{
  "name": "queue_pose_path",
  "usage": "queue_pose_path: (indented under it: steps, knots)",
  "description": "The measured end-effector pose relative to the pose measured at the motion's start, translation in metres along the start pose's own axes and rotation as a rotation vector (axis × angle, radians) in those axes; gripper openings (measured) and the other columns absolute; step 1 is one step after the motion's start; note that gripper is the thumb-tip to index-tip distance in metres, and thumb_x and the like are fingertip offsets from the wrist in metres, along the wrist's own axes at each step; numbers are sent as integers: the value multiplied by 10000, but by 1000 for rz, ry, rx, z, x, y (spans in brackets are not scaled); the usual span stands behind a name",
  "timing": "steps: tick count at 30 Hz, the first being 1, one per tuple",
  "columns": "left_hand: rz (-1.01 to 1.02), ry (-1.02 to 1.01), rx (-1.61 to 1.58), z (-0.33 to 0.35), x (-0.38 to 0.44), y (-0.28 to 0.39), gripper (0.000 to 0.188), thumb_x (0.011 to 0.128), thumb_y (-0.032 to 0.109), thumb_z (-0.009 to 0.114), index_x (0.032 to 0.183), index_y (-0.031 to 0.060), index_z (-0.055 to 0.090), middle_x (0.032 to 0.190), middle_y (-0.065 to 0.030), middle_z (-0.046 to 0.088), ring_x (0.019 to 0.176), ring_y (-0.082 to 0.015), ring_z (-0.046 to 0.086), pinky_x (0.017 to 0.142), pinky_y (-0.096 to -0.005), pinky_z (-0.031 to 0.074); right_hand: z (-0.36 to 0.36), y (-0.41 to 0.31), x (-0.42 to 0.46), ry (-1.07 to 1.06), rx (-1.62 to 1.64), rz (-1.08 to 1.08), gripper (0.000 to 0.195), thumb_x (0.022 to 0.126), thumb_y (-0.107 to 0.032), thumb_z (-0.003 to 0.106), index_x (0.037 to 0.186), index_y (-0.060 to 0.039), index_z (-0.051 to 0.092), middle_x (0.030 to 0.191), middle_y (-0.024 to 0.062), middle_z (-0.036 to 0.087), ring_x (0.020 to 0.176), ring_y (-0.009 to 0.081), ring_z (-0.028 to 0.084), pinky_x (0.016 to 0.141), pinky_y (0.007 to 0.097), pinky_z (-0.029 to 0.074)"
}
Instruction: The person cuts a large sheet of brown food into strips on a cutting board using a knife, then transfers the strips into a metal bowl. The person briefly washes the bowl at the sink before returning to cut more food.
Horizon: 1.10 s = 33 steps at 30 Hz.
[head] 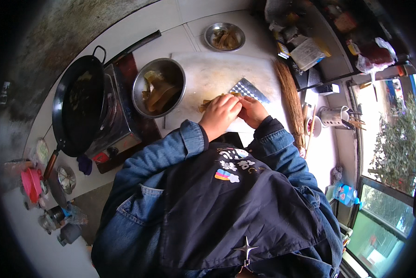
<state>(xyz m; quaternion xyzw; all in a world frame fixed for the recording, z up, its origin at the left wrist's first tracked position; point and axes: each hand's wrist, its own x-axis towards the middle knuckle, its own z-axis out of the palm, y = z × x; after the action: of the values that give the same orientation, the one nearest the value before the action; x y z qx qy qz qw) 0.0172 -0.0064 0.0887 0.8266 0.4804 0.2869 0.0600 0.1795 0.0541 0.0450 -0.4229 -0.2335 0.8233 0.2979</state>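
My left hand (221, 113) and my right hand (254, 110) meet above a white cutting board (190, 74). Between their fingers is an olive-brown food strip (235, 94) that looks like kelp; most of it is hidden by the hands. More olive-brown food (204, 105) shows on the board beside the left hand. A wide flat blade with a checkered face (251, 91) lies just beyond the right hand, its near end covered. To the left, a steel bowl (137, 100) holds broad wet strips (162, 91) of similar food.
A smaller steel bowl (208, 44) with brown pieces stands behind the board. On the left, a black wok (79, 121) rests on a gas stove (119, 139). A brown bristly bundle (289, 100) lines the board's right side, near a chopstick holder (333, 116) and a small bowl (317, 125).
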Motion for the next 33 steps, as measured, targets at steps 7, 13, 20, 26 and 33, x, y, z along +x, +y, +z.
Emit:
queue_pose_path:
  steps: [7, 13, 20, 26, 33]
  knots:
    - [-33, -94, 89, 72, -45, -39, 232, 824, 136, 519, 1026, 53, 598, 1081, -74, 579, 1073, -236, 539, 922, -376, 444, -41, 50, 56, 82, -190, 52, 81, 884, -98, 654, 893, -29, 613, 815, 24, 625, 732, 143, 624, 664, 262, 535]
    - [-63, -190, 29, 103, -69, -43, 320, 835, 122, 502, 1124, 30, 603, 1136, -92, 591, 1096, -254, 547, 912, -365, 462, -52, 53, 50, 172, -1339, -389, 286, 758, -211, 729, 935, -1, 649, 857, 199, 644, 807, 377, 619, 733, 416, 501]
    - [-32, -182, 68, 104, -65, -40, 371, 820, 103, 502, 1172, 13, 578, 1184, -110, 584, 1131, -265, 534, 952, -368, 444, -96, 4, -18, 608, -1815, -408, 492, 779, -119, 618, 1240, -14, 484, 986, 222, 597, 973, 400, 564, 841, 458, 467]
    - [-146, -327, -201, 104, -52, -36, 314, 785, 146, 561, 1050, -20, 591, 1040, -180, 606, 1012, -337, 569, 918, -427, 451, -168, 55, -6, 368, -1902, -273, 466, 759, -65, 565, 1218, -14, 501, 932, 188, 616, 884, 378, 570, 820, 461, 461]
    - [-1, -167, 106, 109, -65, -37, 249, 792, 140, 534, 960, -16, 631, 995, -128, 583, 939, -261, 554, 839, -358, 468, -116, 41, -21, 672, -1999, 74, 792, 845, -207, 590, 1491, -161, 135, 1054, 234, 560, 1009, 395, 561, 864, 490, 449]
